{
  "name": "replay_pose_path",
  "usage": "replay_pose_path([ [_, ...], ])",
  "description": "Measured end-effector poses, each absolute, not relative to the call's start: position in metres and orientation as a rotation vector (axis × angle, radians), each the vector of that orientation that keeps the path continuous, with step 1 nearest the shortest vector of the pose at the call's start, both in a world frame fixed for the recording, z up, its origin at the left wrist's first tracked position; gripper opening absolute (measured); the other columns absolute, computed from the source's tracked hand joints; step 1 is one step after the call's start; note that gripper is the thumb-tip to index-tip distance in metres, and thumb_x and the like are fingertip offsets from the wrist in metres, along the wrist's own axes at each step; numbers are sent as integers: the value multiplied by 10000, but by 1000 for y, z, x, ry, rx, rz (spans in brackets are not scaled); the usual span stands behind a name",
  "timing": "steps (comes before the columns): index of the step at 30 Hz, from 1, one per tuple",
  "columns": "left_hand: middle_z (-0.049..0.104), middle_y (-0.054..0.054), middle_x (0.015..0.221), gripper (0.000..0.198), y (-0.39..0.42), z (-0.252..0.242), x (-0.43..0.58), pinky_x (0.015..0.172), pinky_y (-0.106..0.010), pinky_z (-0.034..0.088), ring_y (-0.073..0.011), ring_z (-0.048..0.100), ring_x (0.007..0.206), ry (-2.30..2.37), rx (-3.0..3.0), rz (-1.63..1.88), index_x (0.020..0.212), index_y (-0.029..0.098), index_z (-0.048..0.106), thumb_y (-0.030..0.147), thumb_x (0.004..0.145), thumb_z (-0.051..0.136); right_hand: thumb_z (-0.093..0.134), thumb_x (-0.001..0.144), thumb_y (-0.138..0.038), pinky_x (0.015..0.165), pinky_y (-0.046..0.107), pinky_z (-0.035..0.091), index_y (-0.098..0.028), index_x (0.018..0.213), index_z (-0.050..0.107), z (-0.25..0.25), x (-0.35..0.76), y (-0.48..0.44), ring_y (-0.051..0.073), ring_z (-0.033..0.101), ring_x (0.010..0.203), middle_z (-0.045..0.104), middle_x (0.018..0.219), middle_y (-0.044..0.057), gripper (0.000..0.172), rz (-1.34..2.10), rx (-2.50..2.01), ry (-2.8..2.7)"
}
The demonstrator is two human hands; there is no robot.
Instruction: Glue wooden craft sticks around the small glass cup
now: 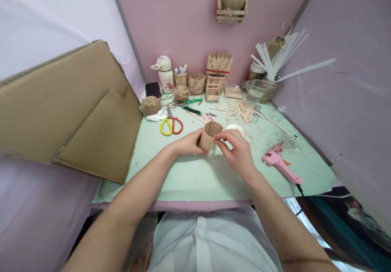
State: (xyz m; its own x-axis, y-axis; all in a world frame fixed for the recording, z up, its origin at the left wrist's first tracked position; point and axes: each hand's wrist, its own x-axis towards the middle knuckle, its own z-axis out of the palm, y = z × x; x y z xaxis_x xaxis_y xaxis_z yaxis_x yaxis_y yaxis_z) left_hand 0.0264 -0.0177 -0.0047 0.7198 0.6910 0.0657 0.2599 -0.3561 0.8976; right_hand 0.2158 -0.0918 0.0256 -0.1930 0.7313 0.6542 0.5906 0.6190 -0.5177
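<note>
A small cup covered in wooden craft sticks (pixel 208 142) is tilted just above the middle of the table, its open top showing a brown inside. My left hand (pixel 193 142) is wrapped round the cup's left side. Against its right rim, my right hand (pixel 234 146) pinches with thumb and forefinger; whether a stick is between those fingertips is too small to make out. Behind the right hand lies a white round lid or dish (pixel 236 129), partly hidden.
Scissors (pixel 171 124) with yellow and red handles lie left, near twine balls (pixel 151 105) and green-handled pliers (pixel 192 109). Loose craft sticks (pixel 243 111) are spread behind. A pink glue gun (pixel 282 165) rests right, its cord over the edge. Cardboard (pixel 100 129) leans at left.
</note>
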Motion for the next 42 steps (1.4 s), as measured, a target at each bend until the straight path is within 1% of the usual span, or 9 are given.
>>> replay_pose_path([
  [6, 593, -83, 1223, 775, -23, 0, 28, 922, -374, 479, -284, 568, 1104, 829, 1952, 537, 1307, 148, 449, 237, 595, 741, 534, 931, -207, 767, 396, 463, -249, 895, 626, 26, 214, -93, 227, 588, 855, 663, 869, 50, 108, 156, -1075, -1910],
  [10, 605, -77, 1195, 746, -26, 1, 29, 893, -354, 485, -274, 577, 1080, 834, 1948, 548, 1298, 147, 457, 227, 604, 720, 544, 927, -200, 768, 390, 461, -244, 907, 621, 24, 215, -93, 225, 582, 858, 663, 883, 50, 91, 128, -1060, -1922],
  [15, 597, -84, 1218, 746, -27, 1, 30, 893, -332, 481, -267, 573, 1094, 825, 1955, 572, 1307, 136, 451, 202, 609, 703, 558, 922, -196, 757, 378, 448, -234, 921, 610, 21, 216, -92, 228, 568, 863, 657, 889, 54, 64, 98, -1040, -1940],
  [26, 582, -91, 1269, 748, -26, 1, 30, 933, -352, 470, -280, 560, 1136, 801, 1954, 568, 1315, 138, 446, 199, 615, 704, 544, 927, -191, 768, 399, 454, -252, 942, 593, 17, 216, -91, 232, 578, 871, 660, 900, 48, 80, 86, -1036, -1938],
  [31, 577, -97, 1272, 759, -26, 1, 30, 940, -363, 468, -280, 552, 1154, 782, 1944, 575, 1320, 148, 435, 191, 614, 710, 541, 924, -206, 808, 432, 458, -267, 977, 600, 14, 217, -90, 245, 580, 904, 660, 922, 51, 100, 87, -1043, -1947],
  [33, 576, -101, 1271, 772, -26, 2, 30, 935, -368, 471, -281, 552, 1158, 763, 1931, 582, 1337, 154, 420, 192, 621, 707, 566, 906, -222, 834, 446, 463, -268, 1054, 587, 13, 218, -90, 260, 571, 972, 644, 1007, 72, 156, 95, -1049, -1940],
  [36, 572, -105, 1281, 793, -25, 1, 30, 945, -383, 466, -283, 553, 1165, 749, 1926, 577, 1364, 169, 402, 198, 632, 706, 637, 855, -258, 790, 427, 489, -262, 1201, 521, 11, 221, -93, 283, 534, 1073, 559, 1176, 120, 365, 124, -1082, -1873],
  [39, 545, -114, 1329, 851, -24, 0, 28, 997, -407, 439, -298, 522, 1218, 777, 1945, 563, 1373, 176, 393, 225, 603, 754, 681, 814, -273, 725, 396, 502, -257, 1250, 478, 7, 226, -96, 286, 522, 1086, 517, 1205, 132, 481, 176, -1132, -1802],
  [42, 498, -125, 1398, 927, -22, -2, 26, 1057, -414, 401, -304, 475, 1287, 771, 1947, 559, 1390, 175, 371, 259, 575, 807, 687, 801, -266, 750, 410, 511, -251, 1276, 452, -2, 230, -97, 290, 518, 1111, 512, 1238, 139, 530, 263, -1181, -1807],
])
